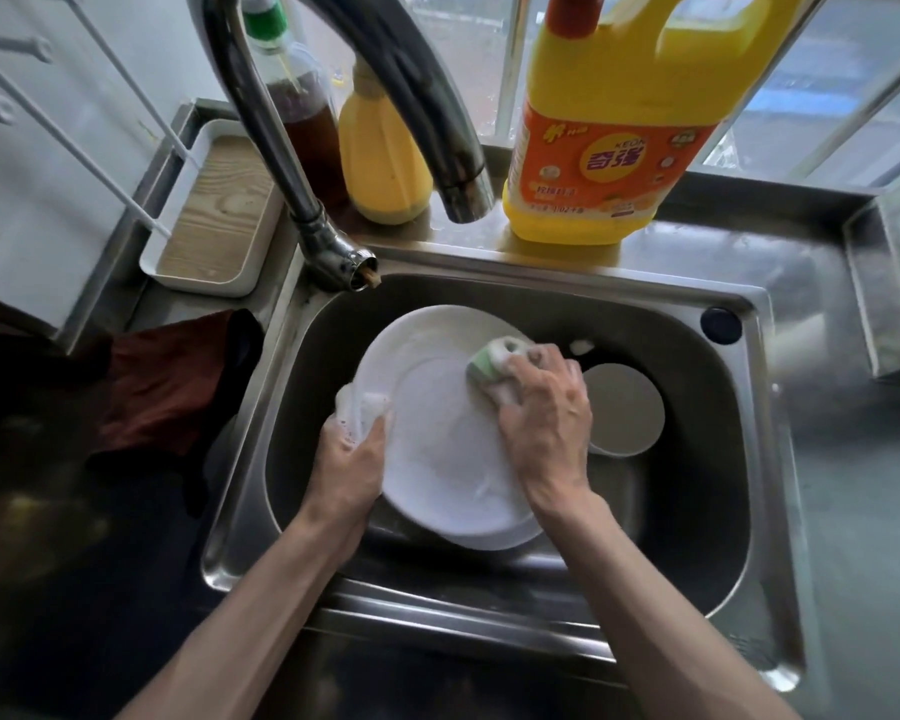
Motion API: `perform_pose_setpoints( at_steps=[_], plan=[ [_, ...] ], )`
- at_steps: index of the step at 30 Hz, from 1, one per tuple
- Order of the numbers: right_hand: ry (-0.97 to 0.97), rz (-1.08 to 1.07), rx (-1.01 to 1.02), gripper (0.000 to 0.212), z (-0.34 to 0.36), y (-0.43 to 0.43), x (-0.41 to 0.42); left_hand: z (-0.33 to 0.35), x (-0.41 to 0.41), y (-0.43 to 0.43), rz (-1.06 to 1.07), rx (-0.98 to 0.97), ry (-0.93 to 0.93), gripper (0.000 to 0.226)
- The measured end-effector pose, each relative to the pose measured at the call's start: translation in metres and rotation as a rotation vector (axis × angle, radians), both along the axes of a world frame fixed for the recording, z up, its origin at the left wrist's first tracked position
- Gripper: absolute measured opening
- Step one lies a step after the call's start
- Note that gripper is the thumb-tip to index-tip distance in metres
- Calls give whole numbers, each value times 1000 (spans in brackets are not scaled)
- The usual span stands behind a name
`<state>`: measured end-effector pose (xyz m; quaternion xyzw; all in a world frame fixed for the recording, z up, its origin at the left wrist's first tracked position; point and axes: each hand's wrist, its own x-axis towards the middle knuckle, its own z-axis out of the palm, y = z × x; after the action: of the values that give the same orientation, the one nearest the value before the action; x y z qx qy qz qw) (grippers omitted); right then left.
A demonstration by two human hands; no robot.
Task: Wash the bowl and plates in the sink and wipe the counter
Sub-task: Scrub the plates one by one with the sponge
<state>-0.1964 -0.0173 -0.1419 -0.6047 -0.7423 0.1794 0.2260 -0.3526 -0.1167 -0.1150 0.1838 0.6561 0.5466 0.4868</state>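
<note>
Steel counter [749,262] rings the sink [718,459], where a white plate [437,459] tilts up. Left hand [352,459] clamps its sudsy rim, likely steadying it; right hand [544,407] squeezes a green sponge [489,362] against its face. Bowl [623,407] waits beside. Yellow jug [609,148] reads "KEON".

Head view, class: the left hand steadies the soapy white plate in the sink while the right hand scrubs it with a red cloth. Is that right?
Not quite: the tool is wrong. In the head view the right hand scrubs with a green sponge. The rest holds: the left hand steadies the soapy white plate in the sink.
</note>
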Motion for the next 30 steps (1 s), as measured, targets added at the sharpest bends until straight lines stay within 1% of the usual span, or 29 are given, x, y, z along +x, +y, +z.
perform_pose_setpoints(
  at_steps=[2,5,7,9,11,13,15,16,17,18,19,20,21,22,23,24,25,26,28,30],
  plan=[
    [-45,-21,-54,26,-2,-15,5,-2,-2,0,49,2,37,17],
    [-29,21,-153,29,-5,-39,8,-6,-7,-2,90,-27,65,15],
    [15,106,-238,32,-4,-46,10,-9,-11,-3,106,-46,89,16],
    [82,259,-342,37,-1,-47,12,-9,-16,-1,144,-35,142,21],
    [77,352,-412,43,0,-45,18,-5,-18,2,120,-3,201,28],
    [32,282,-427,46,-5,-38,28,-3,-17,3,31,0,265,32],
    [48,116,-466,45,-8,-32,43,2,-15,3,-35,-3,329,32],
    [98,15,-501,42,-10,-30,50,4,-15,3,-73,0,380,31],
    [197,-110,-553,36,-9,-28,54,6,-15,2,-117,1,436,28],
    [369,-260,-610,27,-8,-24,58,8,-15,2,-173,1,530,22],
    [586,-415,-689,16,-4,-18,61,10,-15,0,-240,6,685,14],
    [835,-528,-807,6,1,-12,61,13,-15,-1,-313,31,901,14],
    [1070,-580,-932,12,9,-8,60,15,-15,-3,-428,81,1094,26],
    [1282,-588,-1051,19,18,-5,59,13,-14,-7,-560,147,1210,36],
    [1447,-578,-1133,22,24,0,60,11,-14,-12,-653,215,1244,42],
    [1556,-545,-1203,29,33,2,59,10,-15,-15,-710,271,1223,45],
    [1581,-497,-1258,39,41,3,57,8,-16,-17,-747,318,1194,49],
    [1561,-451,-1302,45,47,2,56,6,-17,-19,-767,348,1170,56],
    [1482,-421,-1332,31,50,2,54,8,-19,-18,-761,400,1193,69],
    [1472,-461,-1336,27,49,1,55,11,-18,-16,-764,428,1204,71]
  ],
)
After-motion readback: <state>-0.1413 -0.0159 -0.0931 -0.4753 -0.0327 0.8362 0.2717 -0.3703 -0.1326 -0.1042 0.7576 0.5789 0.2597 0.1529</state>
